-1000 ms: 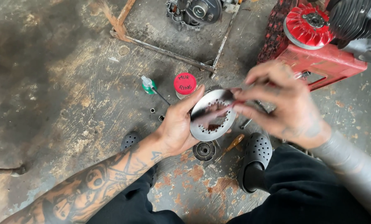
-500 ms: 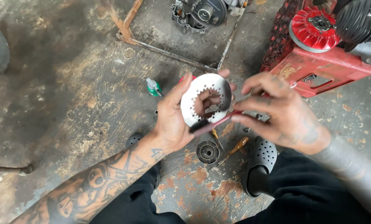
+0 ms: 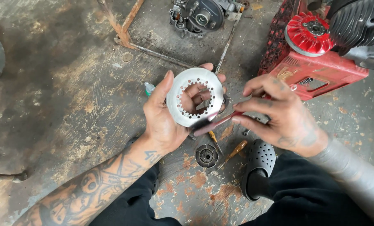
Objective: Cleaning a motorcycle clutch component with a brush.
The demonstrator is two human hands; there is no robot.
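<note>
Left hand [image 3: 164, 121]: closed around a toothed metal ring plate [image 3: 194, 102], held up above the floor [image 3: 70, 96]. Right hand [image 3: 279, 115]: pinching a red-handled brush [image 3: 218, 122], its tip touching the plate's lower edge. Below: small gear [image 3: 206, 155], screwdriver [image 3: 233, 152].

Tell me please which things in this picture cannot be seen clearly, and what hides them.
- Red-handled tool, head view: its tip is blurred against the ring; its handle end is hidden inside the right hand.
- Metal ring, head view: its lower left edge is covered by the left hand.
- Small green-capped bottle: mostly hidden behind the left thumb.
- Red machine and engine part: cut off by the top edge.
</note>
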